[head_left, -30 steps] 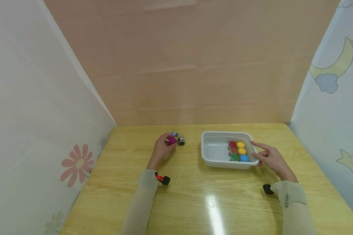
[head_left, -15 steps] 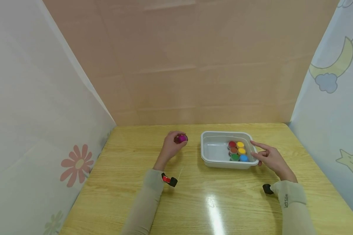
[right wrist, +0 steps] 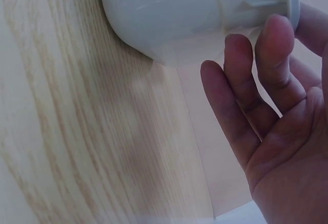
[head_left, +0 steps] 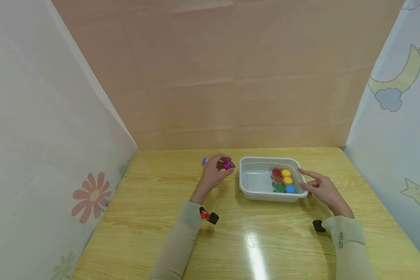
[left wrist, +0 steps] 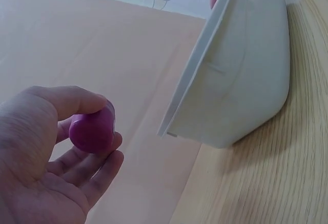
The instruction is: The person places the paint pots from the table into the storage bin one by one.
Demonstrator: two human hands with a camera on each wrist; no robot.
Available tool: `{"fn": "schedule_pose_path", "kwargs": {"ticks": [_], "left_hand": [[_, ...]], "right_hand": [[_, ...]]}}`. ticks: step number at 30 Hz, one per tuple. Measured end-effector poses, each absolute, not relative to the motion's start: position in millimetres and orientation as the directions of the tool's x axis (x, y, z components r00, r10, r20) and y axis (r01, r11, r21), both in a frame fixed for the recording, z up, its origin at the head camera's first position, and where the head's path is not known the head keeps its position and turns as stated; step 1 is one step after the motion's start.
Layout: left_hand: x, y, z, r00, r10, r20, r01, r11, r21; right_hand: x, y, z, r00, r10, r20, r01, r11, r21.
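My left hand [head_left: 211, 175] pinches a small paint pot with a purple lid [head_left: 228, 165] between thumb and fingers, held up just left of a white plastic container [head_left: 262, 196]. In the left wrist view, the rounded purple lid [left wrist: 91, 134] points toward the camera, and the container's outer wall [left wrist: 241, 65] stands to its right. With thumb and fingers, my right hand [head_left: 323, 189] holds the container's right rim. Inside, toward the right end, several similar pots stand in two columns, among them a red-lidded pot [head_left: 276, 173], a green-lidded pot [head_left: 279, 188] and a light-blue-lidded pot [head_left: 290, 189].
A blue-lidded pot [head_left: 205, 160] lies on the wooden table [head_left: 154, 217] behind my left hand, which hides the spot beside it. Brown paper [head_left: 227, 97] covers the back wall, and printed panels [head_left: 388, 155] stand at both sides.
My left hand has moved right toward the container with the purple-lidded pot, away from the small group of pots on the table. The right hand and container have stayed in place.
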State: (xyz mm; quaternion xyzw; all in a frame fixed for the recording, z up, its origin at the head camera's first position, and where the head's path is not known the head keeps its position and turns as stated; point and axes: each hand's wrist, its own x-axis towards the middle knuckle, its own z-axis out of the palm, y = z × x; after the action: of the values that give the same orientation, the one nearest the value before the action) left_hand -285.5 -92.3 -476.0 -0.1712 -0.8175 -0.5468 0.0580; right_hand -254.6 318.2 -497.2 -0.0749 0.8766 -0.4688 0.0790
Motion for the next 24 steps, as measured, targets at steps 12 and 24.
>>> {"fn": "schedule_pose_path", "kwargs": {"ticks": [12, 24], "left_hand": [[-288.7, -74.9, -472.3, -0.917, 0.234, 0.324, 0.396, 0.422, 0.816], [-292.5, -49.2, -468.0, -0.91, 0.272, 0.313, 0.395, 0.34, 0.853]], "right_hand": [[-252.7, 317.8, -495.9, -0.976, -0.207, -0.064, -0.06, 0.542, -0.838], [-253.1, 318.0, -496.8, -0.976, -0.209, -0.061, -0.061, 0.533, -0.844]]}}
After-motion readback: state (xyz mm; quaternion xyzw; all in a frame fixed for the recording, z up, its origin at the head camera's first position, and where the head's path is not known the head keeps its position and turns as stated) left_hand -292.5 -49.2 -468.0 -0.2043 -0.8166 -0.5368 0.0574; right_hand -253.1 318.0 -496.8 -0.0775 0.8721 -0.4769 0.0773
